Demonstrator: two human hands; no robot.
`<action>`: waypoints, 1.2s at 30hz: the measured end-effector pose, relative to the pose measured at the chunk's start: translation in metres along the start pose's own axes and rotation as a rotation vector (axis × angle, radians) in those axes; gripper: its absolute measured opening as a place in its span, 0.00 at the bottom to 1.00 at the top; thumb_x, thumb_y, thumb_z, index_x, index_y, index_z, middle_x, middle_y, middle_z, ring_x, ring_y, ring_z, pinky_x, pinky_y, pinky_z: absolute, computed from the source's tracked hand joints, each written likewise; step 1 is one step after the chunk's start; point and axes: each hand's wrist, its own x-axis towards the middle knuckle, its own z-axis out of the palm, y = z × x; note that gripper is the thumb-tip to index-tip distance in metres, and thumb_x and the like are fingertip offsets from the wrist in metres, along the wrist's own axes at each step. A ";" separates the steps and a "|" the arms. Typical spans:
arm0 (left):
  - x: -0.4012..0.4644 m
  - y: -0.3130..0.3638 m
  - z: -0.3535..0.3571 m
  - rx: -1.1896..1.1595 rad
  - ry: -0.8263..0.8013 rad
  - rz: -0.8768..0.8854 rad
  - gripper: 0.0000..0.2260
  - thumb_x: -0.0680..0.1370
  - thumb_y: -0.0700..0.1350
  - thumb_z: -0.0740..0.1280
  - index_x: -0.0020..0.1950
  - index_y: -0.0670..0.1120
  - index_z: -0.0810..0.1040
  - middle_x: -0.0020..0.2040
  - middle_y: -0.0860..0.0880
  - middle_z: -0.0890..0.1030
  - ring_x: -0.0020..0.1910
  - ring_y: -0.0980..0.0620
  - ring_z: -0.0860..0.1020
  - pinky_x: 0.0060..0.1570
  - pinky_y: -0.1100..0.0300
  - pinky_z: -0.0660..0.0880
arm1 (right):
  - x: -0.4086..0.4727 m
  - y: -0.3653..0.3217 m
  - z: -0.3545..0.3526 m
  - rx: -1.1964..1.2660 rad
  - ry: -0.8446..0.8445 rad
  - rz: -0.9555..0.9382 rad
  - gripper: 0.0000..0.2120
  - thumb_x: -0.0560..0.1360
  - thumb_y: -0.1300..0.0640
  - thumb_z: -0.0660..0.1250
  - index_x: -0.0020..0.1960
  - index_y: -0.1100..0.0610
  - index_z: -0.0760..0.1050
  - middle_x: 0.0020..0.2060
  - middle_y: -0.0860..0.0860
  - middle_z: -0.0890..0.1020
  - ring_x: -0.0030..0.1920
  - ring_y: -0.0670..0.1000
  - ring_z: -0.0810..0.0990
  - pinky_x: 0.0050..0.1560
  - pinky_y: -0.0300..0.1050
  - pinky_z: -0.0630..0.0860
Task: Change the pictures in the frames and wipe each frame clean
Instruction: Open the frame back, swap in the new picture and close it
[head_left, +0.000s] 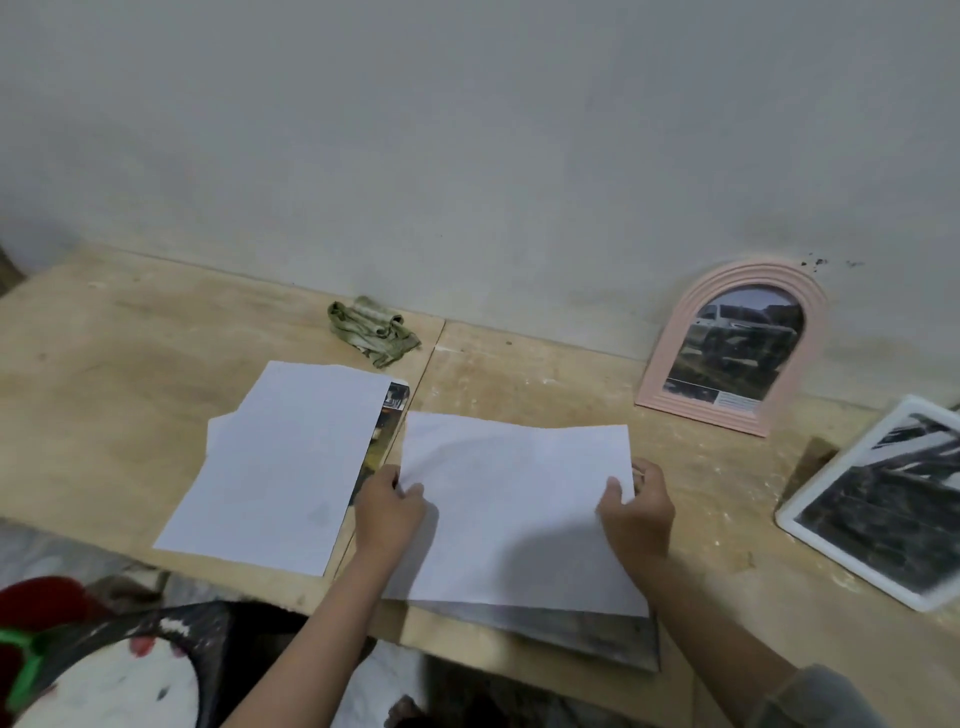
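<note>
Pictures sat on the wooden table (130, 332), blank white backs up, in two lots. Table ran along a grey wall (467, 130), seam down its middle.

Largest item: white sheet (514, 514) at centre front, held at both side edges. Left hand (389, 512) pinched its left edge, thumb on top, fingers curled under. Right hand (636, 512) pinched the right edge the same way. Sheet's near edge was lifted clear of a dark printed sheet (587, 636) lying beneath it at the table's front edge.

Second white sheet (280, 467) lay flat just left of the held one, on top of a printed picture (387, 421) showing only as a strip along its right side.

White frame (878, 504) lay flat at far right, dark picture inside, partly out of view.

Pink arched frame (732, 348) stood leaning on the wall, right rear, with a photo inside; contents too blurred to tell.

Crumpled green rag (371, 332) sat near the wall, behind the left sheet, apart from both hands.
</note>
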 end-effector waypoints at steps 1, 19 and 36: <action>0.003 -0.001 -0.008 -0.033 0.026 -0.018 0.18 0.74 0.36 0.66 0.30 0.46 0.60 0.29 0.49 0.64 0.29 0.50 0.64 0.28 0.60 0.59 | 0.004 -0.009 0.007 0.049 -0.015 -0.009 0.15 0.73 0.62 0.66 0.59 0.65 0.74 0.47 0.60 0.82 0.47 0.59 0.81 0.46 0.43 0.72; 0.071 -0.140 -0.208 -0.478 0.537 -0.537 0.13 0.75 0.41 0.65 0.58 0.37 0.75 0.51 0.40 0.81 0.48 0.40 0.79 0.36 0.58 0.71 | -0.051 -0.250 0.255 0.084 -0.762 -0.281 0.10 0.77 0.63 0.59 0.55 0.51 0.70 0.49 0.49 0.77 0.45 0.50 0.76 0.41 0.44 0.72; 0.157 -0.193 -0.273 -0.240 0.398 -0.620 0.30 0.78 0.47 0.64 0.73 0.34 0.56 0.71 0.36 0.63 0.68 0.41 0.67 0.61 0.53 0.69 | -0.091 -0.359 0.468 -0.291 -0.950 -0.482 0.17 0.73 0.65 0.60 0.61 0.58 0.71 0.47 0.55 0.79 0.44 0.55 0.75 0.42 0.42 0.67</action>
